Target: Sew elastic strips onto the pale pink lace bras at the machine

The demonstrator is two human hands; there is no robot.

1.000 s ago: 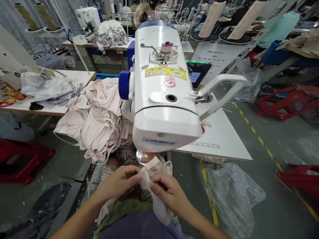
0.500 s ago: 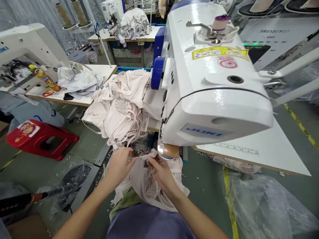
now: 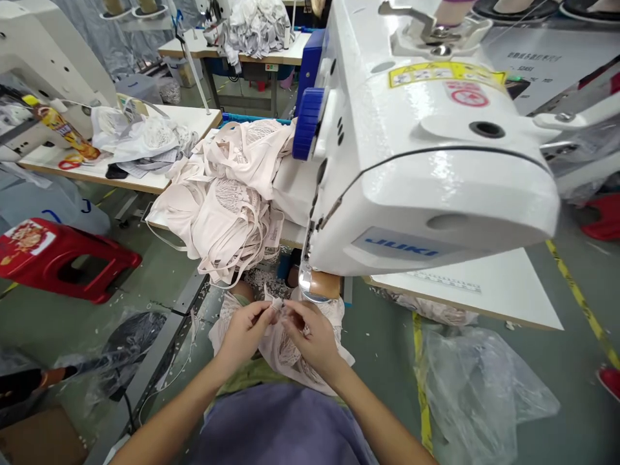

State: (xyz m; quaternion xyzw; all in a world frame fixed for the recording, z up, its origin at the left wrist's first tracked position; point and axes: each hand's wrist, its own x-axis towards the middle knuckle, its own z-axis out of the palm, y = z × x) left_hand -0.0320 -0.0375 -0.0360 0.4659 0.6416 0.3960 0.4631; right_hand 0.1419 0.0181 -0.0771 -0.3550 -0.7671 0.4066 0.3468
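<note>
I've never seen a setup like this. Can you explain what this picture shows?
There is no robot: these are a person's bare hands, seen from a camera worn on the head, looking forward and down. The left hand and right hand hold a pale, partly lace garment at their fingertips, near a white sewing machine. Left of the machine lies a heap of pale pink garments; to its right is a white tabletop with a ruler scale.

Bra (image 3: 285, 361) over the lap (image 3: 249, 376), JUKI sewing machine (image 3: 436, 206) ahead at right, heap of bras (image 3: 227, 210) on the worktable (image 3: 520, 287) to its left, plastic stool (image 3: 46, 268) farther left, drink bottle (image 3: 68, 132) on the left table (image 3: 140, 182), garment pile (image 3: 256, 27) on the rear table (image 3: 188, 46), plastic sheet (image 3: 477, 387) on the floor (image 3: 378, 361) at right
</note>
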